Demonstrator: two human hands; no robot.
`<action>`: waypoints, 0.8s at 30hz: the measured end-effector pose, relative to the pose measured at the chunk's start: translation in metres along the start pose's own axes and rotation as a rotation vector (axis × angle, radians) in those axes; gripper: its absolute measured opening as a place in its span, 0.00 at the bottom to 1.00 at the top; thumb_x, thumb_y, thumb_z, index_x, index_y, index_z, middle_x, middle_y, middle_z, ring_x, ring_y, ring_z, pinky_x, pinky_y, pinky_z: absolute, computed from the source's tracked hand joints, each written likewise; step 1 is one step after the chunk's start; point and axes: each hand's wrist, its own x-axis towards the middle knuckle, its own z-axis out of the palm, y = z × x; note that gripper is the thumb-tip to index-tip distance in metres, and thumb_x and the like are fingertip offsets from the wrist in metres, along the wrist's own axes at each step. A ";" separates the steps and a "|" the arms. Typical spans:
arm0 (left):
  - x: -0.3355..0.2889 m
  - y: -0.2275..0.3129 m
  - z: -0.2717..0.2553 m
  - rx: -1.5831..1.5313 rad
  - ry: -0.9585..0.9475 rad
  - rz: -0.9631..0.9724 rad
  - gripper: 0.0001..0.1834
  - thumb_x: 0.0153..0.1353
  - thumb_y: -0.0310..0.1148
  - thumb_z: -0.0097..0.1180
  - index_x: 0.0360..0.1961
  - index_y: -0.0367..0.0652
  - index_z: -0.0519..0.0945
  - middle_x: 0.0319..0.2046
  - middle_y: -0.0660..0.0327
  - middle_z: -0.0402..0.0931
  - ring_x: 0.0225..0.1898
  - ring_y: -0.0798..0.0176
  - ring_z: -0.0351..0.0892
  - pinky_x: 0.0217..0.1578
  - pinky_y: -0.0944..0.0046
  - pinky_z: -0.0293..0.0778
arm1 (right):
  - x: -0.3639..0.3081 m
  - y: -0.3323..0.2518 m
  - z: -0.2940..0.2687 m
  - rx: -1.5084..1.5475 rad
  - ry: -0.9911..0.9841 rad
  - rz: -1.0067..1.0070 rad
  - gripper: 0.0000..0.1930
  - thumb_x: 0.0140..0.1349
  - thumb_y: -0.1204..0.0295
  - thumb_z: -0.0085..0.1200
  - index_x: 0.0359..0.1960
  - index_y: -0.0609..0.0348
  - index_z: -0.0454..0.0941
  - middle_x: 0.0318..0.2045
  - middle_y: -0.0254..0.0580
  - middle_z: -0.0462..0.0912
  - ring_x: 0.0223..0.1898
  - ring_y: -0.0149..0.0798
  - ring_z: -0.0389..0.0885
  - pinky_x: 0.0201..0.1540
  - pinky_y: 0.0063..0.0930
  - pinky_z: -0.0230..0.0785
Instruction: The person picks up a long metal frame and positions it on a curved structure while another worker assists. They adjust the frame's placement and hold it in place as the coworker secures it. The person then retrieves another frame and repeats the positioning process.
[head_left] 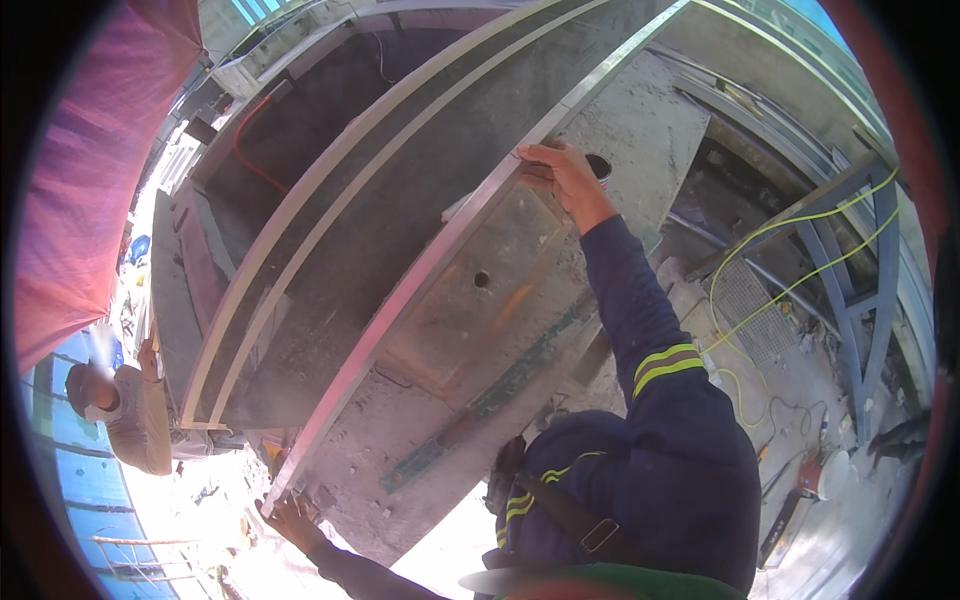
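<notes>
A long, straight metal bar runs diagonally from the lower left to the top of the view. My left hand has its fingers closed round the bar's near end. Farther up, my right hand grips the same bar, with the thumb and fingers over its edge. Beneath the bar is a worn, dusty work surface with a round hole in it. Beside my right hand stands a dark can, partly hidden by the hand.
Left of the bar, a dark panel carries two pale parallel strips. Another person stands at the far left. Yellow-green cable loops over a blue-grey metal frame on the right. Red sheeting hangs at upper left.
</notes>
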 end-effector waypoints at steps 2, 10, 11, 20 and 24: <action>-0.023 -0.012 -0.012 -0.099 0.004 -0.053 0.35 0.77 0.50 0.51 0.78 0.54 0.54 0.73 0.54 0.61 0.70 0.46 0.67 0.65 0.46 0.71 | -0.027 0.007 -0.011 0.022 0.005 0.017 0.22 0.65 0.68 0.66 0.55 0.69 0.76 0.47 0.46 0.87 0.45 0.39 0.89 0.49 0.31 0.85; -0.091 -0.062 -0.057 -0.357 0.194 -0.169 0.32 0.79 0.43 0.49 0.78 0.58 0.52 0.76 0.56 0.61 0.69 0.45 0.68 0.67 0.44 0.65 | -0.106 0.016 -0.041 -0.080 0.104 0.045 0.22 0.62 0.66 0.68 0.54 0.61 0.75 0.43 0.40 0.85 0.43 0.36 0.88 0.44 0.29 0.84; -0.096 -0.067 -0.058 -0.372 0.210 -0.156 0.33 0.78 0.42 0.49 0.78 0.58 0.52 0.76 0.56 0.61 0.69 0.45 0.68 0.67 0.44 0.65 | -0.111 0.017 -0.044 -0.083 0.132 0.063 0.23 0.62 0.66 0.68 0.54 0.61 0.75 0.43 0.39 0.85 0.43 0.36 0.88 0.44 0.29 0.83; -0.120 -0.088 -0.047 -0.521 0.377 -0.183 0.33 0.75 0.40 0.55 0.76 0.58 0.54 0.67 0.56 0.71 0.62 0.51 0.73 0.62 0.47 0.70 | -0.112 0.024 -0.056 -0.082 0.080 0.035 0.21 0.65 0.67 0.65 0.57 0.58 0.75 0.46 0.39 0.83 0.48 0.36 0.83 0.50 0.34 0.77; -0.132 -0.098 -0.041 -0.553 0.430 -0.210 0.35 0.74 0.40 0.56 0.76 0.58 0.55 0.65 0.58 0.73 0.61 0.52 0.74 0.61 0.47 0.70 | -0.112 0.023 -0.064 -0.070 0.064 0.049 0.20 0.66 0.67 0.64 0.58 0.58 0.75 0.46 0.39 0.82 0.49 0.37 0.83 0.52 0.36 0.76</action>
